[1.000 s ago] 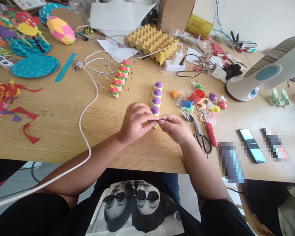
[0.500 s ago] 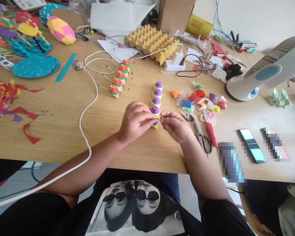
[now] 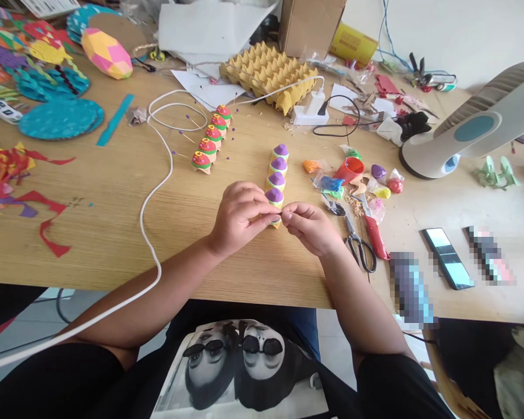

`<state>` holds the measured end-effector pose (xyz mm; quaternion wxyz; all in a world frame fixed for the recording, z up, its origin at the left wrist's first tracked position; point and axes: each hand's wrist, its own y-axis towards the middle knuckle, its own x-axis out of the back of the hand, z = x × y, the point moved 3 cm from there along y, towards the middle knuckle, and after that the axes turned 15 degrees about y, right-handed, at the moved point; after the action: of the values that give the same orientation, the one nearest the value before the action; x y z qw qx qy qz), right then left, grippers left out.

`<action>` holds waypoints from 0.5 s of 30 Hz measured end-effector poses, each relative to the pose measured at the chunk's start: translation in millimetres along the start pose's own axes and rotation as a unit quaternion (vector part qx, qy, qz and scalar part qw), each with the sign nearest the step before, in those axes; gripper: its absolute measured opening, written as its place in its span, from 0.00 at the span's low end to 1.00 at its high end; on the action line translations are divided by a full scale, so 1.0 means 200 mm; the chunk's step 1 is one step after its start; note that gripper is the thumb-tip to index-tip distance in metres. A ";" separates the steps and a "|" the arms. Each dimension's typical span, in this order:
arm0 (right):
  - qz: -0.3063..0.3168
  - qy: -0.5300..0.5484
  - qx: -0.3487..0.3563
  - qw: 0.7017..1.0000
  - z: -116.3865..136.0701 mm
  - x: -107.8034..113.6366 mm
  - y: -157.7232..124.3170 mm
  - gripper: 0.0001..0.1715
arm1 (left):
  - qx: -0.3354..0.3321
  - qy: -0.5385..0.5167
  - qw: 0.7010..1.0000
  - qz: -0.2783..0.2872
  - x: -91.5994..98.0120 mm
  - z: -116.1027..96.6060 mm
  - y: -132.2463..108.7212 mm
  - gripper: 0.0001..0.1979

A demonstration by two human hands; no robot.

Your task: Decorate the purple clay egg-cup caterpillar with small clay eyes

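Note:
My left hand [image 3: 244, 216] and my right hand [image 3: 311, 227] meet fingertip to fingertip above the near end of an egg-carton strip [image 3: 276, 181]. Each is closed in a pinch. Between their tips shows a small dark piece [image 3: 280, 213], too tiny to make out fully; it looks like soft black clay. The strip's cups are pale yellow with purple clay caps, and its nearest cup is partly covered by my fingers. Further left stands a second egg-carton strip [image 3: 210, 139], decorated in red and green with yellow rings, with purple-tipped sticks lying on both sides of it.
To the right are bagged clay lumps [image 3: 332, 184], a red cup [image 3: 350, 170], scissors [image 3: 358, 244], a red-handled knife [image 3: 375, 237] and a phone [image 3: 448, 259]. A white cable [image 3: 144, 215] crosses at left. A yellow egg tray [image 3: 268, 73] and a white fan [image 3: 467, 128] stand farther back.
My right hand has moved slightly left, so its fingertips now touch those of my left hand at the dark piece. The left hand stays almost in place.

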<state>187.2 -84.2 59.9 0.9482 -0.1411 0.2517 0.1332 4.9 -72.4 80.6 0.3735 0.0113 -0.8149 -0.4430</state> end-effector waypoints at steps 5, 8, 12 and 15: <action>0.015 -0.035 0.036 0.999 0.01 0.00 0.00 0.18 | -0.012 0.003 1.000 -0.010 0.00 0.00 0.00 0.04; 0.015 -0.041 0.040 0.998 0.02 0.00 -0.01 0.21 | -0.003 0.009 1.000 -0.009 0.00 0.00 0.00 0.05; 0.023 -0.052 0.047 0.997 0.03 -0.02 -0.01 0.19 | -0.020 0.000 0.999 -0.027 0.00 0.00 0.00 0.03; 0.014 -0.063 0.056 0.996 0.03 -0.01 0.00 0.19 | -0.031 -0.001 0.999 -0.034 0.00 0.00 0.00 0.03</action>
<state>187.8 -83.1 66.3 0.9666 -0.0754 0.2009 0.1403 4.9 -72.8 79.9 0.3576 0.0267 -0.8005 -0.4802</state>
